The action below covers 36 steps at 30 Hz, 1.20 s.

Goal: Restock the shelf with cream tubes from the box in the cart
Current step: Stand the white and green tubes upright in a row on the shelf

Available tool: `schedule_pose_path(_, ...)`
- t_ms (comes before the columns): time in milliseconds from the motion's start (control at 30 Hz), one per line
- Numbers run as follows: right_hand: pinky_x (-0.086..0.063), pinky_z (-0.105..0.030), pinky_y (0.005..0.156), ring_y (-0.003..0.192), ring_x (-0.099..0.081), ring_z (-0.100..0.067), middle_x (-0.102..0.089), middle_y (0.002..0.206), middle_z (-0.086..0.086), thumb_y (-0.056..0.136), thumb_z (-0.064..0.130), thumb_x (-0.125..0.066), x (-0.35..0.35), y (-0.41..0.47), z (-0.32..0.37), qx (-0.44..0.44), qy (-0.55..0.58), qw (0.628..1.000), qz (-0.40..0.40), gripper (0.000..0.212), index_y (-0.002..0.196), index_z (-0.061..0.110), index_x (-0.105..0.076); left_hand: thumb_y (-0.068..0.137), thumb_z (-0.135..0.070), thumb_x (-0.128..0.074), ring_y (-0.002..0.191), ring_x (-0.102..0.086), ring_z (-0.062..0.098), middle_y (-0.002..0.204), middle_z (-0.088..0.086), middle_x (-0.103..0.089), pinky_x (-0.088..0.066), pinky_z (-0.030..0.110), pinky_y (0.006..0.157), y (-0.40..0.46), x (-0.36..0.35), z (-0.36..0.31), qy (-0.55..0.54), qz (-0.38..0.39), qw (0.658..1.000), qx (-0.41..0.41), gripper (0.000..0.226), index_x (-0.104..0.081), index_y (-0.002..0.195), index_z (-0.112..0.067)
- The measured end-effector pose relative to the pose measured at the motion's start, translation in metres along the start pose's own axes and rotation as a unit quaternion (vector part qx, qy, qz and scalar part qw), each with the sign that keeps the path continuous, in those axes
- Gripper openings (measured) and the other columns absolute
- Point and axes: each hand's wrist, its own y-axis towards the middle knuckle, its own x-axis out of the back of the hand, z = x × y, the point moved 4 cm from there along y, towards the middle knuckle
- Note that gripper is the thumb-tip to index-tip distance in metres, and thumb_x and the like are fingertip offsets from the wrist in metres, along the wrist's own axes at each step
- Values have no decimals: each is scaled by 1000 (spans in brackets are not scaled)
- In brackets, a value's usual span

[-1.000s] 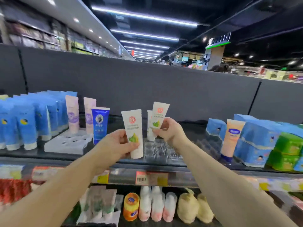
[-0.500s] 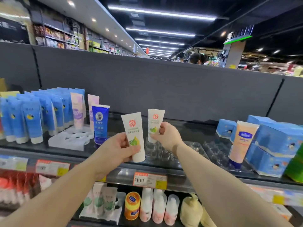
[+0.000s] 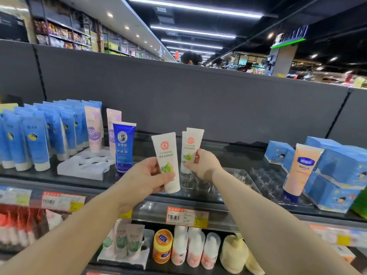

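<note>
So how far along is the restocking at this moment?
Early. Done: nothing clearly placed; the clear slotted tray looks empty. In hand: the left hand holds one white cream tube; the right hand holds white tubes above the tray. Left: seat them.

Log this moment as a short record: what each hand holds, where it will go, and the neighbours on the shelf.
left hand: grips one white cream tube, upright, cap down
right hand: holds white tubes upright, apparently two, one behind the other
target: clear slotted tray on the top shelf, under the right hand
left neighbour: dark blue tube beside a white tray
right neighbour: peach tube against blue boxes
cart and box: not in view
</note>
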Motion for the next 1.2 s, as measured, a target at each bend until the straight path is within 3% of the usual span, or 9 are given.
schedule_pose_path(233,-49,-32,92,105,-61,-16,-63,126,4,86,30,-71,8,-7,1,-29,17,999,5,44,125,19,-56,88,-11,-66,97,-70,9,108,-8,-72,-59,32,82,4,-3,-7,33,1,999,-6,32,-59,114,-28)
schedule_pose_path(333,-51,-20,72,83,-61,-4,-65,111,11,88,35,-69,37,-34,10,-6,82,993,-88,39,123,23,-58,88,-12,-67,99,-70,10,109,-8,-72,-58,38,88,9,-5,-14,44,0,999,-20,31,-59,114,-28)
schedule_pose_path(467,-53,-26,87,95,-65,-1,-69,108,14,84,30,-73,43,-73,29,66,90,987,117,35,116,36,-60,87,-16,-69,98,-67,9,106,-12,-70,-57,35,86,20,-20,-25,77,-16,995,-55,32,-58,112,-32)
schedule_pose_path(633,-56,-29,87,95,-67,-4,-72,105,13,80,22,-78,51,-68,24,86,51,994,44,37,115,29,-68,89,-23,-68,100,-63,7,109,-16,-67,-54,26,83,31,-47,-35,125,-4,988,-90,31,-60,116,-34)
schedule_pose_path(700,-56,-29,84,91,-68,-3,-73,99,14,78,22,-79,63,-59,8,61,48,997,15,33,109,28,-69,90,-31,-65,103,-60,5,114,-14,-65,-50,24,86,32,-44,-34,230,-4,966,-121,39,-57,127,-31)
schedule_pose_path(767,-54,-28,81,89,-66,-5,-70,97,15,79,21,-78,75,-48,-9,30,44,998,-24,28,104,27,-66,89,-43,-62,108,-56,4,119,-13,-62,-46,31,98,28,-41,-28,405,8,901,-155,41,-58,128,-30)
schedule_pose_path(900,-50,-25,80,89,-63,-5,-68,101,11,80,18,-78,69,-30,-21,6,47,998,-35,32,108,24,-63,89,-54,-55,120,-50,-4,124,-20,-62,4,38,120,19,-42,-11,555,76,810,-174,36,-66,117,-35)
schedule_pose_path(1033,-46,-19,67,85,-61,-1,-66,99,13,84,21,-75,50,-17,-19,16,46,999,-24,27,107,26,-62,95,-37,-54,114,-55,-3,116,-16,-68,12,28,113,19,-42,-12,557,89,801,-202,24,-70,113,-32)
schedule_pose_path(1200,-44,-16,65,82,-59,0,-64,96,16,84,24,-73,44,-12,-21,26,-6,1000,7,25,106,28,-60,94,-33,-56,107,-59,-2,113,-14,-69,-9,31,122,23,-36,-6,535,71,819,-195,20,-71,108,-31)
